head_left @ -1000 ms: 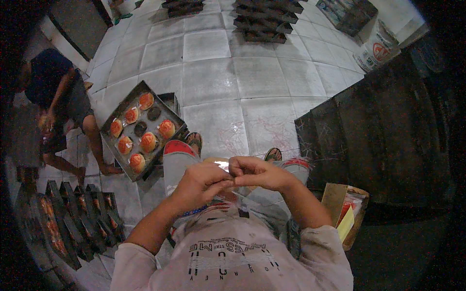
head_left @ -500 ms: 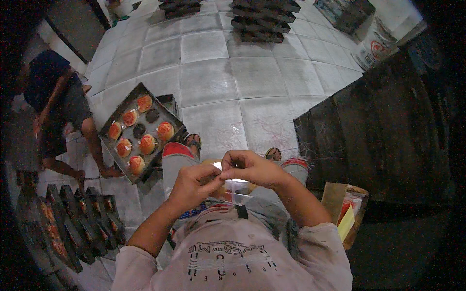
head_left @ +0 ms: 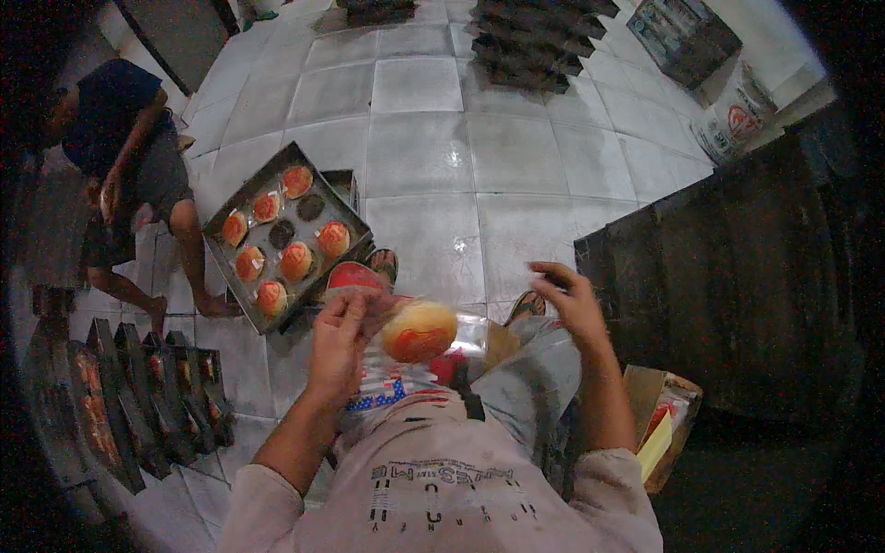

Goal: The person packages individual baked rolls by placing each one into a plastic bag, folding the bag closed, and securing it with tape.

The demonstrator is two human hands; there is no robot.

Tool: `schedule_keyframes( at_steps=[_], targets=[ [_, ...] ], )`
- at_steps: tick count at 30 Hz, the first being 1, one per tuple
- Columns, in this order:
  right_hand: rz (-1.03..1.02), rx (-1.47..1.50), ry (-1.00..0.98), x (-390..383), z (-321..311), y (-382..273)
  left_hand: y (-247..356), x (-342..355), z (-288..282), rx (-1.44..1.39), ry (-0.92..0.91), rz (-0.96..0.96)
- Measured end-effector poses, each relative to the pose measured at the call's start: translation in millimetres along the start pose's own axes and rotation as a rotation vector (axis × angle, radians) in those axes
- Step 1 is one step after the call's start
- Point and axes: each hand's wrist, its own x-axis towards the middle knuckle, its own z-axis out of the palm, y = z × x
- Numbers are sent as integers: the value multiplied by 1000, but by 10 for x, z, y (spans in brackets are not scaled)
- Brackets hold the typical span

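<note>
My left hand (head_left: 339, 348) is closed, thumb against fingers, at the edge of what seems to be a clear plastic wrapper. From it a round golden bun (head_left: 419, 332) with an orange-red topping hangs over my lap; the wrapper itself barely shows. Off to the right, my right hand (head_left: 573, 309) is raised with its fingers apart and nothing in them. Shiny clear plastic (head_left: 472, 334) lies on my lap between the two hands. To the left, a dark metal tray (head_left: 241, 293) bears several similar buns, some with plastic glinting on them.
Another person (head_left: 138, 157) crouches at the left. Dark trays (head_left: 152, 405) holding more buns stand at the lower left. At right are a large dark box-like surface (head_left: 691, 267) and an open cardboard box (head_left: 671, 387). Stacked dark trays (head_left: 535, 41) and a white bucket (head_left: 733, 115) stand farther off.
My hands were together over my lap and have parted. The left one now carries the bun leftward and up, while the right one has moved away to the right, fingers spread.
</note>
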Motion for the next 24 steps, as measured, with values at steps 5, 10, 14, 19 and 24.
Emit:
schedule_keyframes(
  at_steps=[5,10,14,19,24],
  targets=[
    [-255,166,-227,193,974,-699,5,-28,-20,75,91,28],
    [-293,148,-114,428,1437,-944,194,-52,-594,603,330,518],
    [-128,-227,-396,257,1658,-298,-258,-455,-1072,793,324,249],
    [431,-17,-614,-63,1754,339,-705,-625,-1038,674,378,-73],
    [334,265,-516,-165,1675,-474,-441,-497,-899,360,274,-47]
  ],
)
